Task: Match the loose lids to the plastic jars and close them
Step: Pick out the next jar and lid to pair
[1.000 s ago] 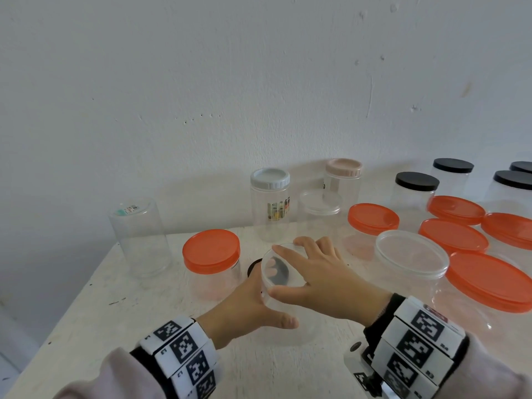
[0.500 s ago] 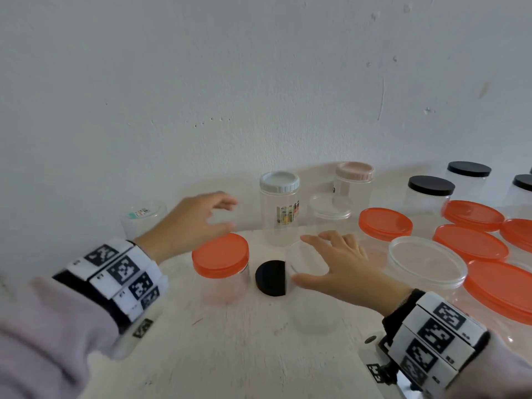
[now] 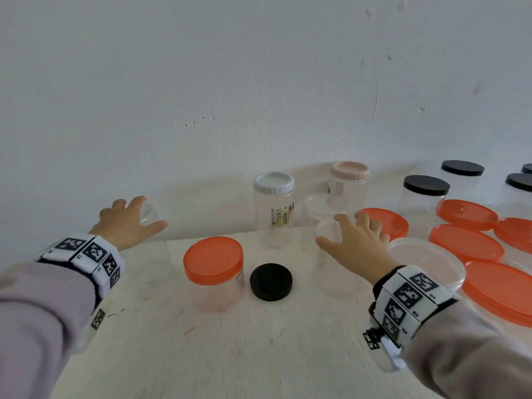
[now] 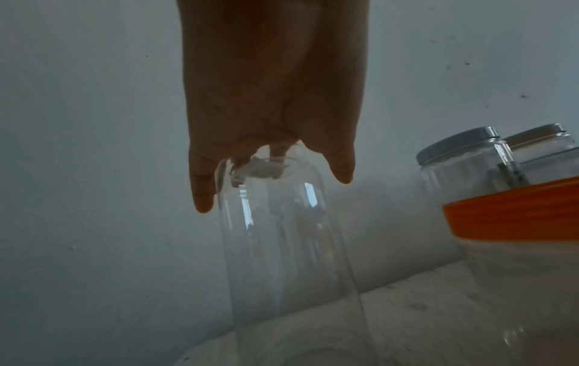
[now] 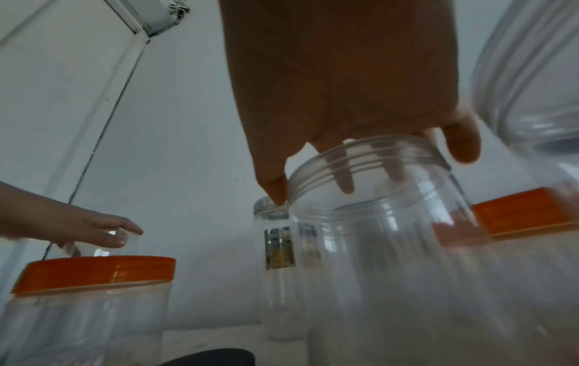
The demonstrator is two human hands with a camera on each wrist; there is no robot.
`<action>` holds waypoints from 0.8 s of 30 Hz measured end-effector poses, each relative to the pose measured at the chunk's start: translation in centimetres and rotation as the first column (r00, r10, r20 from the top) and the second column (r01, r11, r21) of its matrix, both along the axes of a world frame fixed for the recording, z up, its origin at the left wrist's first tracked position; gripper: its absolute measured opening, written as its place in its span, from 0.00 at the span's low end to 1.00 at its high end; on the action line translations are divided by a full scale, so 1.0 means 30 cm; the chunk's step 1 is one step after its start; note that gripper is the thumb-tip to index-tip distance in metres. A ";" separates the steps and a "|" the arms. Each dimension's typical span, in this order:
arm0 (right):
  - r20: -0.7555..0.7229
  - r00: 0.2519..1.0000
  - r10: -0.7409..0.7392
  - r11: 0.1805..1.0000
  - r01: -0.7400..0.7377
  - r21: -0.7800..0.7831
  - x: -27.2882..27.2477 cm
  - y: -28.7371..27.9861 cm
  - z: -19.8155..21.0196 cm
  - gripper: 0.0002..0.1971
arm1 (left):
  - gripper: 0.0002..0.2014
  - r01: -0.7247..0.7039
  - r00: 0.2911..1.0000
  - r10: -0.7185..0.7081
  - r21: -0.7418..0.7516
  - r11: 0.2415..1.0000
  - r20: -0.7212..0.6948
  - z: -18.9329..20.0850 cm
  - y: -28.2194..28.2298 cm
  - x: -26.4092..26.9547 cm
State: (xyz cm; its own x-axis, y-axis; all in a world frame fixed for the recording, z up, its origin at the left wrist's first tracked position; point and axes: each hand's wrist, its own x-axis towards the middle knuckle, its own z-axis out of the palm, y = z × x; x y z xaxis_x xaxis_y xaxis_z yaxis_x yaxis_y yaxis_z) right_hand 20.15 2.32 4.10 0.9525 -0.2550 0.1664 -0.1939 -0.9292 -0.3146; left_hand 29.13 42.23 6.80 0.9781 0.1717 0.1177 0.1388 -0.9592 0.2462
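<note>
Plain white wall [image 3: 259, 82] is filling the back, scuffed white table [image 3: 230, 341] pushed against it. Left hand [image 3: 126, 223] is cupping the tall clear jar [image 3: 149, 254], right hand [image 3: 357, 243] gripping the open jar [image 3: 334, 272]; black lid [image 3: 271, 281] is lying loose between.

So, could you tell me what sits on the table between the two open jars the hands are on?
In the head view, an orange-lidded jar and a loose black lid.
</note>
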 end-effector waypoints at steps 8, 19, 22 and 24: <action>0.166 0.901 0.400 0.914 -0.379 -0.145 0.001 0.168 -0.007 0.32 | 0.40 -0.018 0.996 0.018 0.001 1.000 0.083 0.003 0.019 -0.031; -0.520 0.743 0.421 0.861 -0.507 -0.027 0.073 0.297 -0.105 0.44 | 0.45 0.023 0.903 0.146 -0.386 0.922 0.403 0.113 0.057 -0.256; -0.557 0.725 0.405 0.857 -0.513 -0.045 0.075 0.303 -0.115 0.45 | 0.46 0.064 0.886 0.211 -0.560 0.826 0.413 0.136 0.084 -0.299; -0.548 0.734 0.401 0.859 -0.509 -0.052 0.075 0.302 -0.113 0.45 | 0.49 0.109 0.902 0.227 -0.702 0.704 0.368 0.150 0.081 -0.318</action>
